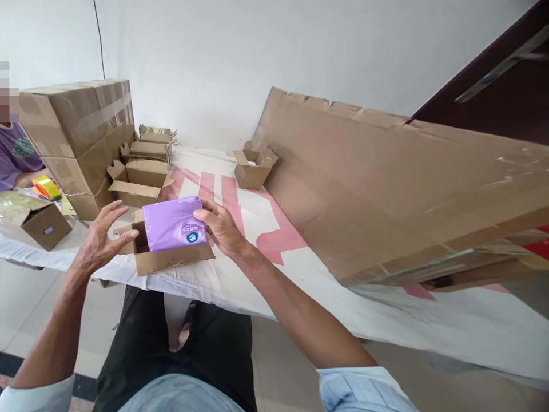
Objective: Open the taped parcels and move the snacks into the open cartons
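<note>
A purple tissue pack (169,226) is tilted over an open cardboard box (171,261) near the table's front edge. My right hand (223,229) grips the pack by its right end, thumb on top. To the left of the box is my left hand (105,237), its thumb and fingers spread apart. That hand holds nothing; its thumb tip is near the box's left flap. Much of the box's inside is hidden behind the pack.
Open boxes (143,174) stand in a row behind, beside stacked sealed cartons (81,131). Another small box (254,171) sits near a large leaning cardboard sheet (386,189). At left are a tape roll (46,187), a carton (45,224) and a person in a purple shirt (17,151).
</note>
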{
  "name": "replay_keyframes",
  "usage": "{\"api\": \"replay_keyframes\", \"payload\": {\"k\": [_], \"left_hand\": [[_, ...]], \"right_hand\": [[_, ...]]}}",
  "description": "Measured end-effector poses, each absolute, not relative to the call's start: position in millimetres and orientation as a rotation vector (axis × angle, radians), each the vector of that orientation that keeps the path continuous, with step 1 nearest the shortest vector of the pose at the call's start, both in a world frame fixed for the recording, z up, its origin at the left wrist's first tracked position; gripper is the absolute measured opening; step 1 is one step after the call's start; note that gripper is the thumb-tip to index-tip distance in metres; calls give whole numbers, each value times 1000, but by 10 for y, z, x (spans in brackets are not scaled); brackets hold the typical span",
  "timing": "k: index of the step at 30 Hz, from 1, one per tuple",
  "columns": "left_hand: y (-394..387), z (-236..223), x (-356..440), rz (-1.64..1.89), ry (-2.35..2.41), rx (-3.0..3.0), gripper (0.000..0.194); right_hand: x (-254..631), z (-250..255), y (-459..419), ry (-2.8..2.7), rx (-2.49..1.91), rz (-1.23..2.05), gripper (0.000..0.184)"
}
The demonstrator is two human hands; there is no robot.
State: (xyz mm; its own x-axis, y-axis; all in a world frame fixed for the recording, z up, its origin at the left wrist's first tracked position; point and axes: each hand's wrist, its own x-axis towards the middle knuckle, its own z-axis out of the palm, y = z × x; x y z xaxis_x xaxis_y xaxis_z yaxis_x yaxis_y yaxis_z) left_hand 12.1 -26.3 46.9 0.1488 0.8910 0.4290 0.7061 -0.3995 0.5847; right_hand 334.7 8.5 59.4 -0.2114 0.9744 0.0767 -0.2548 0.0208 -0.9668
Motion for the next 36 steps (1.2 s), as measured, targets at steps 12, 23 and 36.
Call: {"api": "replay_keyframes", "payload": {"k": [12,23,36], "left_hand": [[44,816,698,931,1093,1814,87],[75,436,947,1396,951,1181,86],[34,374,637,1201,1172,1250,75]], "right_hand": [[3210,652,306,-1322,-785,1423,65],[3138,175,292,-1441,-735,1558,76],[3307,41,498,-1461,-864,1407,70]]}}
